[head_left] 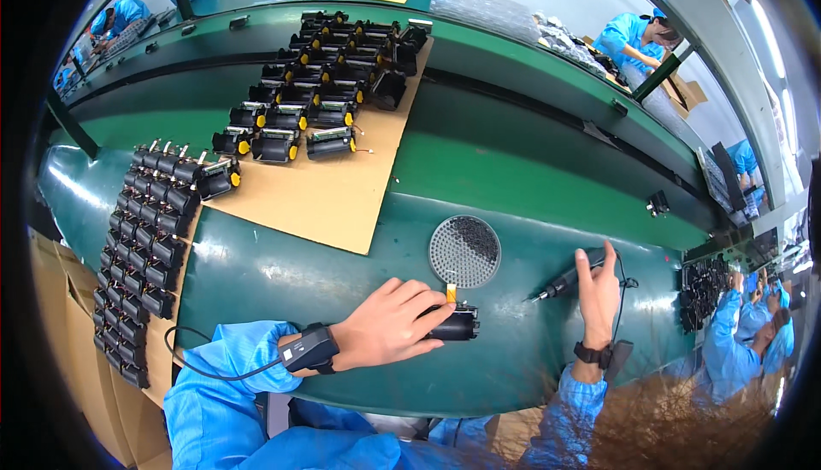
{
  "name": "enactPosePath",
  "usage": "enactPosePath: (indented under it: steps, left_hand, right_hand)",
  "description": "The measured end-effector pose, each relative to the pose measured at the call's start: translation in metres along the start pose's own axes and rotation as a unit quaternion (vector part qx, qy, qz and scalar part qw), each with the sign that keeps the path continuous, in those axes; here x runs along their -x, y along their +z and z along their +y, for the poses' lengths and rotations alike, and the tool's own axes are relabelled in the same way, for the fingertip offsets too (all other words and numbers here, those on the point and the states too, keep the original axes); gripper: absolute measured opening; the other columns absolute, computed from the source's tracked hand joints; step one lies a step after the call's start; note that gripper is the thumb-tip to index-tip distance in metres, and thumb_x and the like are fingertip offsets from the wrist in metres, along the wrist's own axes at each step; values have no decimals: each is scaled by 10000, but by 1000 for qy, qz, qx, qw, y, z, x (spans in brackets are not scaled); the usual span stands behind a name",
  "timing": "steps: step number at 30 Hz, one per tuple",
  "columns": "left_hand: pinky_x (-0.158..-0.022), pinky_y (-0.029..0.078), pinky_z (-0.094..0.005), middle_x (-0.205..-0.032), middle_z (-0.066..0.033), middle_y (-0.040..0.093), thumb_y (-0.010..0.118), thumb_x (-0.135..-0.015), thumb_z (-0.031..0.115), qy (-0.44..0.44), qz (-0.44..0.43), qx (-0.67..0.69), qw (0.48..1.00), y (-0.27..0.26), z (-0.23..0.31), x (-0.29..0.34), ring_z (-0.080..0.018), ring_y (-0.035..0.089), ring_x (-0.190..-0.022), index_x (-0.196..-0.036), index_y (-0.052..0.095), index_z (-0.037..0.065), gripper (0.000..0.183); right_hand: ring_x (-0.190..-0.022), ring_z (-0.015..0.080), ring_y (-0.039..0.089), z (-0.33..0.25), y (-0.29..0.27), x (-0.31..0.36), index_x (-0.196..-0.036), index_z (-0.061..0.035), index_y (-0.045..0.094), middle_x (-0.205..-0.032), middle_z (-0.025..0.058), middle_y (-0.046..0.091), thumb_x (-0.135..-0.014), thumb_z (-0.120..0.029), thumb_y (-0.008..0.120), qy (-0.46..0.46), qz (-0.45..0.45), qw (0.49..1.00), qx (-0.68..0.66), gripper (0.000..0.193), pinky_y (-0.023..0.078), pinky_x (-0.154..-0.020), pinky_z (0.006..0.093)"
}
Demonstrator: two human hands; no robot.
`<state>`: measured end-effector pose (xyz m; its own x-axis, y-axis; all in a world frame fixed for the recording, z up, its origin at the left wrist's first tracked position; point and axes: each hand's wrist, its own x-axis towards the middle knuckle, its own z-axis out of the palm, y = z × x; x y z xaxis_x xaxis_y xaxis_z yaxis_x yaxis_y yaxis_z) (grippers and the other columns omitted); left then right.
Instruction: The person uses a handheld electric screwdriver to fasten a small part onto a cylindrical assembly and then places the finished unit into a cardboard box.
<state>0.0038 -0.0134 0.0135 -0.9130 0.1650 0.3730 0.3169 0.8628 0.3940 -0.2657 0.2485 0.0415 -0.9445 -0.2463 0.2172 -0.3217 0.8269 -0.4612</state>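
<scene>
Left hand (389,320): partly closed, palm down, grasping the left end of 1 black housing (456,325). Fingers arch over the far side; thumb lies along the near side, so the gap between them is about the width of the part. The fingertips reach the base of an orange tab (451,293) standing up at the housing's far edge; whether they press on it, cannot tell.

Housing position: on the green bench (513,384), in front of the person, just nearer than a round grey perforated tray (444,275). Small dark screws (481,235) are heaped on the tray's far right part.

Right hand (600,295): at 1 dark electric screwdriver (560,284), to the right of the housing and apart from it. Thumb and forefinger extended and parted, thumb crossing in front of the tool body; remaining fingers mostly hidden. Clenched on the tool or only touching it: cannot tell. Bit points left, toward the housing, short of it.

Surroundings: black units with yellow parts (278,145) stand in rows on a cardboard sheet (342,213), far left; more black units (141,252) are packed in rows farther left.
</scene>
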Motion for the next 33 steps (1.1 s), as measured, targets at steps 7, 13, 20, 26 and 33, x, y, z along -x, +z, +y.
enactPosePath:
  steps: [7,13,20,26,33]
  left_hand:
    - [-878,480,-392,-1281,-79,634,815,-872,347,1,28,21,999,3,-1,4,-261,593,-1123,-1322,662,48,561]
    - [-887,484,-388,-1291,-82,629,808,-881,345,-2,27,28,999,4,-2,6,-259,595,-1127,-1338,649,46,569]
    - [-895,479,-384,-1288,-69,628,791,-896,351,-6,20,21,1000,7,-3,7,-244,598,-1132,-1339,651,53,552]
    - [-895,477,-379,-1288,-57,625,788,-895,360,-12,14,18,1000,8,-4,10,-233,597,-1140,-1344,651,56,560]
    - [-928,486,-380,-1299,-47,609,788,-884,375,-17,11,4,1000,5,-3,9,-230,581,-1194,-1352,647,67,578]
  right_hand:
    - [-605,307,698,6,-3,1,-1628,-62,349,-632,89,687,-921,-411,737,15,-24,995,92,878,536,-631,437]
    - [-610,238,694,25,-6,18,-1650,-81,303,-672,74,706,-908,-271,760,56,-16,998,30,892,549,-647,373]
    - [-811,164,640,36,13,33,-1652,-104,289,-971,34,663,-1004,-140,682,44,76,810,-580,759,549,-742,313]
    - [-1074,192,571,-18,3,12,-1281,-34,502,-1141,97,540,-1046,-144,630,16,-41,395,-918,290,513,-931,352]
    - [-996,186,537,-113,-5,29,-1451,-64,446,-1117,73,542,-1117,-437,511,-107,-109,559,-815,505,437,-983,419]
